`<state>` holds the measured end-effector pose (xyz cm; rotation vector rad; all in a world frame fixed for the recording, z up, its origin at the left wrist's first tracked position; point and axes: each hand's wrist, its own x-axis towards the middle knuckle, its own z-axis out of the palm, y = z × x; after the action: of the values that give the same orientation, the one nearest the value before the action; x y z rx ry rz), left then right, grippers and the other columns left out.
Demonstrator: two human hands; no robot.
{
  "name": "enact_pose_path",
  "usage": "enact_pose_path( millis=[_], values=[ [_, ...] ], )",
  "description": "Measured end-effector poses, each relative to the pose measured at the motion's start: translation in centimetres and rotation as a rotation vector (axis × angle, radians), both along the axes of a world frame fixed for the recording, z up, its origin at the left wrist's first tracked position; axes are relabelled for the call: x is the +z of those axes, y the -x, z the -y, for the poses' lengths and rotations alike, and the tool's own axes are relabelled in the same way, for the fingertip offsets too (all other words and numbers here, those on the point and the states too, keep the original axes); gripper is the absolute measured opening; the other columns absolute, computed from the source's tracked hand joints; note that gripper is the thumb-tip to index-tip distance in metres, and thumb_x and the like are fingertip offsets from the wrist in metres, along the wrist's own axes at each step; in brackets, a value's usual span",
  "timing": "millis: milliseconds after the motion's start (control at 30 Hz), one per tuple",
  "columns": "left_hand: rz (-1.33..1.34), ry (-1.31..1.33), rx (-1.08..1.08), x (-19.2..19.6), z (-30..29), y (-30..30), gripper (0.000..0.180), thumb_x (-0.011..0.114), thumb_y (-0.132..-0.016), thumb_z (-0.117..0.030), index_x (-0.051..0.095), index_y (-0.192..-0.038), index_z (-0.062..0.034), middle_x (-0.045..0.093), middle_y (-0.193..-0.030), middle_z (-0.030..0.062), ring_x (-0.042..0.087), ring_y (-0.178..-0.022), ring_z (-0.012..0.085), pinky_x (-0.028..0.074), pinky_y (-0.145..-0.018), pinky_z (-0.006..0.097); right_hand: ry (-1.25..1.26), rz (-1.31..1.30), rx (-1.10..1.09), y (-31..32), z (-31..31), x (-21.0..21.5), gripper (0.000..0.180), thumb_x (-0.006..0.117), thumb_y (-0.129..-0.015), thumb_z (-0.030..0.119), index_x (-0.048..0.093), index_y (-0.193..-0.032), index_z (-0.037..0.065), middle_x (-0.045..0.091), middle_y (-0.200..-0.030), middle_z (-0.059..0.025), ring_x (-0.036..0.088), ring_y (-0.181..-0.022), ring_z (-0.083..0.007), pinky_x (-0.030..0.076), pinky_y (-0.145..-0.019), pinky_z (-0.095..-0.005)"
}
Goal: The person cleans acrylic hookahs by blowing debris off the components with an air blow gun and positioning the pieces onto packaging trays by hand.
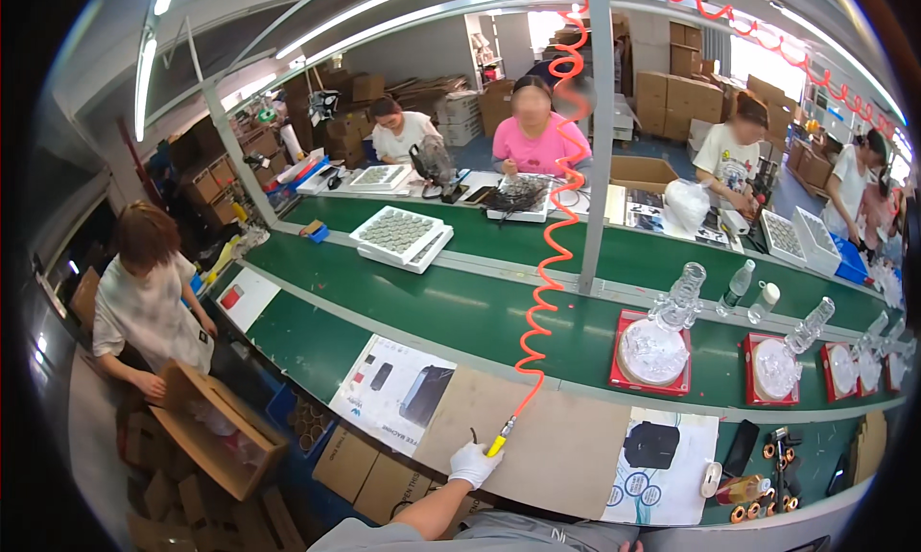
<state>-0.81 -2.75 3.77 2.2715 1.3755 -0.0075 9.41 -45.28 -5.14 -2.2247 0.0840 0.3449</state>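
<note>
My left hand (474, 466), in a white glove, is closed round a yellow air blow gun (496, 446). A thin dark piece sticks up beside the glove. From the gun's metal fitting a red coiled hose (533, 351) rises to the overhead frame. Beneath the glove lies a flat brown cardboard sheet (547, 446) at the bench's near edge. Only a small bit of my right hand (628, 546) shows at the bottom edge, and its fingers cannot be made out.
Printed cardboard (389, 389) flanks the sheet on the left. To the right are a black pad (652, 446), a bottle (739, 490) and copper-coloured rings. Clear glass pieces stand on red boxes (652, 355) along the green bench (460, 312). A metal post (597, 149) rises mid-bench; co-workers sit beyond.
</note>
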Motion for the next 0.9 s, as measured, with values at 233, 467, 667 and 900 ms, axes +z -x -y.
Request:
enact_pose_path(
  millis=[233, 467, 667, 900],
  values=[
    [0.067, -0.099, 0.021, -0.5, 0.2, 0.5, 0.050, 0.063, -0.075, -0.058, 0.069, -0.077, -0.0086, 0.064, -0.075, 0.0182, 0.065, -0.072, 0.0365, 0.051, -0.065, 0.047, -0.018, -0.214, 0.112, -0.4, -1.5, 3.1, 0.060, 0.045, -0.097, 0.038, 0.038, -0.139, -0.005, 0.037, -0.145, -0.0251, 0.033, -0.135, -0.0395, 0.023, -0.113, -0.0405],
    [0.115, -0.061, 0.012, -0.3, 0.4, 0.7, 0.052, 0.064, -0.074, -0.058, 0.067, -0.074, -0.0068, 0.063, -0.077, 0.0194, 0.064, -0.072, 0.0377, 0.051, -0.066, 0.047, 0.186, -0.123, 0.194, -0.3, 0.5, 0.6, 0.044, 0.043, -0.098, 0.030, 0.054, -0.123, -0.005, 0.054, -0.124, -0.0301, 0.048, -0.120, -0.0436, 0.037, -0.102, -0.0443],
    [0.149, -0.130, 0.008, -0.9, 0.4, 0.7, 0.047, 0.065, -0.074, -0.056, 0.066, -0.070, -0.0084, 0.062, -0.072, 0.0169, 0.064, -0.066, 0.0361, 0.051, -0.059, 0.047, 0.308, -0.154, 0.076, -0.2, -1.1, 4.8, 0.040, 0.046, -0.096, 0.030, 0.060, -0.113, -0.003, 0.063, -0.109, -0.0262, 0.058, -0.105, -0.0406, 0.045, -0.088, -0.0447],
    [0.159, -0.178, -0.010, -1.1, 0.3, 0.8, 0.047, 0.064, -0.075, -0.055, 0.064, -0.069, -0.0080, 0.062, -0.074, 0.0171, 0.064, -0.064, 0.0363, 0.051, -0.058, 0.048, 0.294, -0.025, -0.018, -1.0, -2.1, 3.2, 0.055, 0.056, -0.092, 0.040, 0.056, -0.117, -0.008, 0.060, -0.115, -0.0289, 0.057, -0.103, -0.0422, 0.044, -0.087, -0.0451]
  ],
)
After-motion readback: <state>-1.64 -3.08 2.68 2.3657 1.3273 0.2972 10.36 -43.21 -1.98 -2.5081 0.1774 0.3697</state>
